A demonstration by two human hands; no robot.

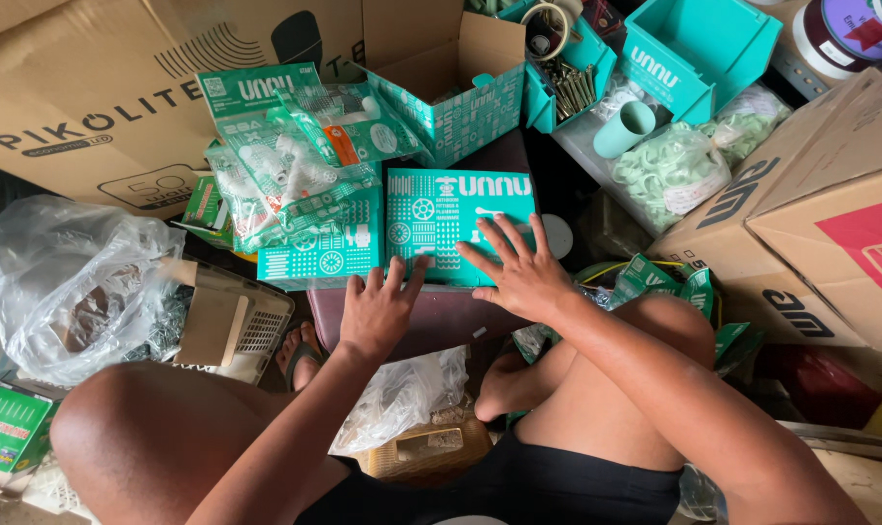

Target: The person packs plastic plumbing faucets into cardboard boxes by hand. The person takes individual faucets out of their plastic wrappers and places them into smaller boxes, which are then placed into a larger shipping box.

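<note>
A flat teal cardboard box (441, 209) with white printed patterns lies on a dark maroon stool (441, 321) in front of me. My right hand (518, 267) rests flat on its lid, fingers spread. My left hand (378, 306) presses its fingertips against the box's near edge. Neither hand grips anything. A second teal box (319, 248) sits just to the left, under a pile of clear bags (295, 156) of white fittings and green packets.
An opened teal carton (460, 107) stands behind. Teal bins (698, 49) hold screws and tape at the back right, next to a bag of pale green rings (669, 170). Large brown cartons (810, 214) flank both sides. A clear plastic bag (62, 282) and beige basket (246, 326) sit left.
</note>
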